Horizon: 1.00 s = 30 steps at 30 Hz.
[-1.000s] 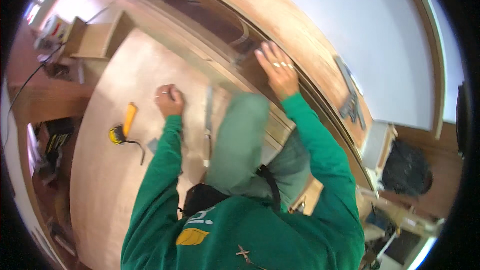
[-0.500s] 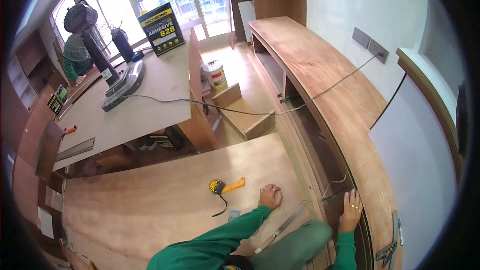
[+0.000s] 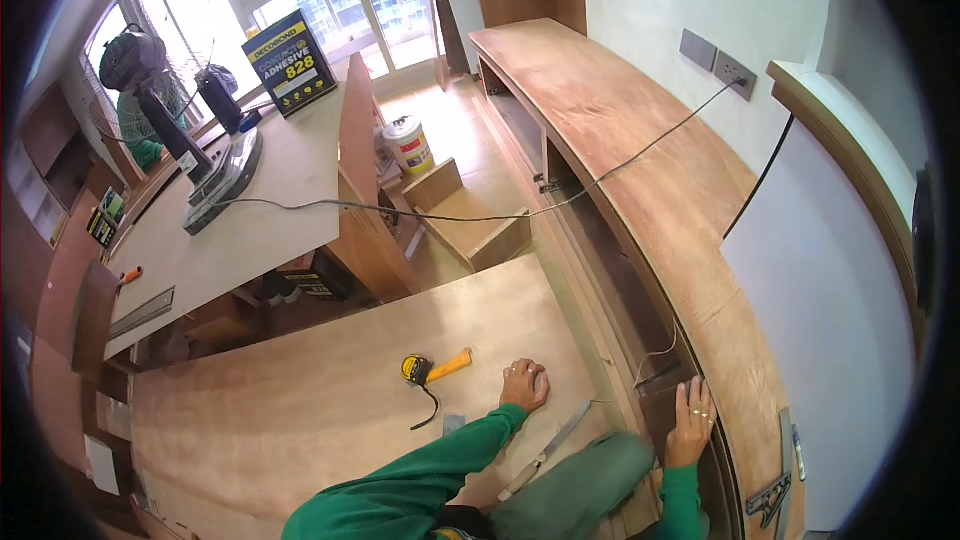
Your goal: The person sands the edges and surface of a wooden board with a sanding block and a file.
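Observation:
My left hand (image 3: 525, 385) leans on a plywood sheet (image 3: 300, 380) with its fingers curled under; whatever they may hold is hidden. Left of it lie a yellow-and-black tape measure (image 3: 416, 370), its black strap trailing, and a yellow-handled tool (image 3: 450, 366). A long blade with a pale handle (image 3: 545, 452) rests between that hand and my knee. My right hand (image 3: 692, 423), fingers stretched out, touches the front edge of the long wooden cabinet top (image 3: 690, 270). A combination square (image 3: 776, 485) with a black head lies on that top nearby.
A grey cord (image 3: 410, 210) spans from a wall socket (image 3: 735, 75) to a fan (image 3: 225, 180) on the table (image 3: 285, 175). A tall can (image 3: 290, 62) stands there too. A white bucket (image 3: 408, 145) and wooden box (image 3: 470, 225) occupy the floor. Another person (image 3: 145, 145) is behind the fan.
The view has shifted, so most things sit slightly farther left. My left hand has turned a little on the plywood; my right hand stays at the cabinet edge.

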Tool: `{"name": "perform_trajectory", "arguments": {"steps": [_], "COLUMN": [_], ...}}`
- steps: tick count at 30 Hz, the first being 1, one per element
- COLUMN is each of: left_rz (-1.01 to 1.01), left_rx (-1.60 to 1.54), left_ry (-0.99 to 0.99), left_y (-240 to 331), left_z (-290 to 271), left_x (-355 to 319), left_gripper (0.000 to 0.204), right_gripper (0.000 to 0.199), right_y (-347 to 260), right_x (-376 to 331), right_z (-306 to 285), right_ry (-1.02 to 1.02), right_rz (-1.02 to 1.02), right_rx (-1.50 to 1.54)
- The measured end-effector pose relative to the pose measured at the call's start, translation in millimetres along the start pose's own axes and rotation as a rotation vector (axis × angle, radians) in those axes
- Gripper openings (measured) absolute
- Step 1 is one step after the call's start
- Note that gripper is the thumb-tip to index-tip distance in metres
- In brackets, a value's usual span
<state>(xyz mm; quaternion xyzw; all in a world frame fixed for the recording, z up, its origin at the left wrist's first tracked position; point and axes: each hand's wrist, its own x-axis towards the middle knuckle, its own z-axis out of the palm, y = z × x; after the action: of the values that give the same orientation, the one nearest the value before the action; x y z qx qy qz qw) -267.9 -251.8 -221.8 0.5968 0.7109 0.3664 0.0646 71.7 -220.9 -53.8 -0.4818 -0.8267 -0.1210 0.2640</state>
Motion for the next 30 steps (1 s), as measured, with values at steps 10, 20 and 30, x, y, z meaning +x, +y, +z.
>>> {"name": "perform_trajectory", "arguments": {"steps": [10, 20, 30], "left_rz": [0.001, -0.025, -0.021], "left_rx": [-0.027, 0.043, 0.045], "left_ry": [-0.012, -0.075, -0.041], "left_y": [-9.4, 0.3, 0.0], "left_z": [5.8, 2.1, 1.1], "left_x": [-1.8, 1.3, 0.5], "left_gripper": [0.022, 0.025, 0.024], "right_gripper": [0.051, 0.047, 0.048], "right_y": [-11.3, -18.8, 0.3], "right_x": [35.9, 58.0, -4.1], "right_z": [13.4, 36.1, -9.5], "right_ry": [-0.035, 0.036, -0.025], "right_rz": [0.004, 0.019, 0.009], "right_rx": [0.081, 0.084, 0.026]}}
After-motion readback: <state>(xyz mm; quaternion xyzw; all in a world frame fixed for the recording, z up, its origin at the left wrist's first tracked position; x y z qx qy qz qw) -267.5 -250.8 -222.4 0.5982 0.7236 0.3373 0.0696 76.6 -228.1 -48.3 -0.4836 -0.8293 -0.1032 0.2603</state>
